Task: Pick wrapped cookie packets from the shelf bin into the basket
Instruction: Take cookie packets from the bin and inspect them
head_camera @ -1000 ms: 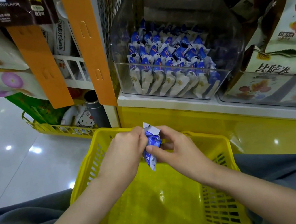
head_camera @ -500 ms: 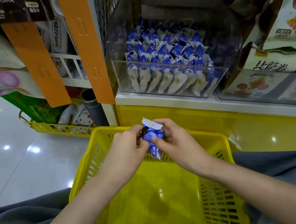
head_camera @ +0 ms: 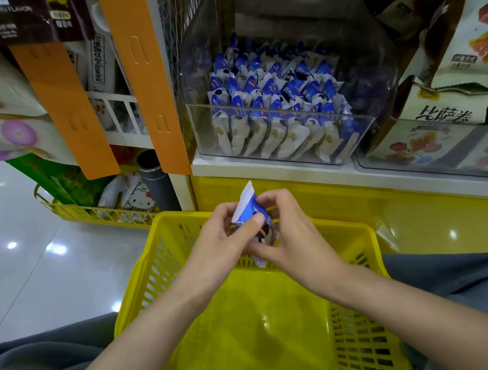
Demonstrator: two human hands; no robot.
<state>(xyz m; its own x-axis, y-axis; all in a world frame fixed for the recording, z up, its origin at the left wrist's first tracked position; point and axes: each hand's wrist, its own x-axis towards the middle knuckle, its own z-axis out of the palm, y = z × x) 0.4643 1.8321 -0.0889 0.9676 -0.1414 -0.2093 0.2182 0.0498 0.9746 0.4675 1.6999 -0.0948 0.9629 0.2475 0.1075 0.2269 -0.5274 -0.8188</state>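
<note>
Yellow slatted plastic basket [head_camera: 366, 230] is sitting below the clear plastic shelf bin [head_camera: 364, 122] of packets. Left hand [head_camera: 216, 242] and right hand [head_camera: 294, 234] are both pinching one blue-and-white wrapped cookie packet [head_camera: 247, 208] over its far rim; the next move is probably letting go.

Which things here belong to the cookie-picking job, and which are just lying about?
Job: blue-and-white wrapped cookie packet, held by left hand and right hand; stocked cookie packets in clear plastic shelf bin; yellow plastic basket below.
Lying about: orange hanging strips; cream snack bags at right; yellow floor basket.
</note>
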